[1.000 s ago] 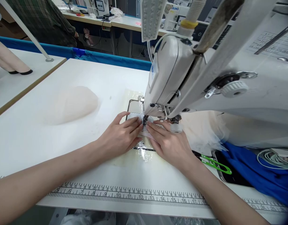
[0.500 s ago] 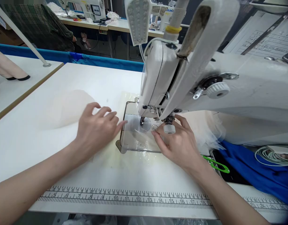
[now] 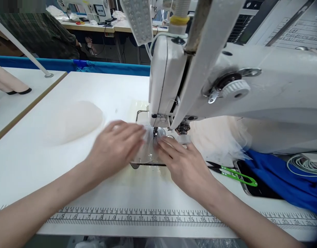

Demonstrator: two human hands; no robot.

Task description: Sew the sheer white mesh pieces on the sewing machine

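A white sewing machine (image 3: 199,79) stands over a metal needle plate (image 3: 148,155) covered with clear film. My left hand (image 3: 117,146) is smeared by motion just left of the needle (image 3: 155,132), fingers stretched toward a small sheer piece (image 3: 148,144) under the presser foot. My right hand (image 3: 184,162) lies flat to the right of the needle, fingers spread on the same sheer piece.
A pale sheer fabric pile (image 3: 75,120) lies on the white table (image 3: 70,165) to the left. Green-handled snips (image 3: 233,174), a phone (image 3: 259,187), blue cloth (image 3: 284,182) and white tulle (image 3: 220,137) sit at the right. A printed ruler (image 3: 148,218) runs along the front edge.
My left hand swung out to the left, then came back toward the needle. My right hand moved from the small knob under the machine head down onto the sheer piece.
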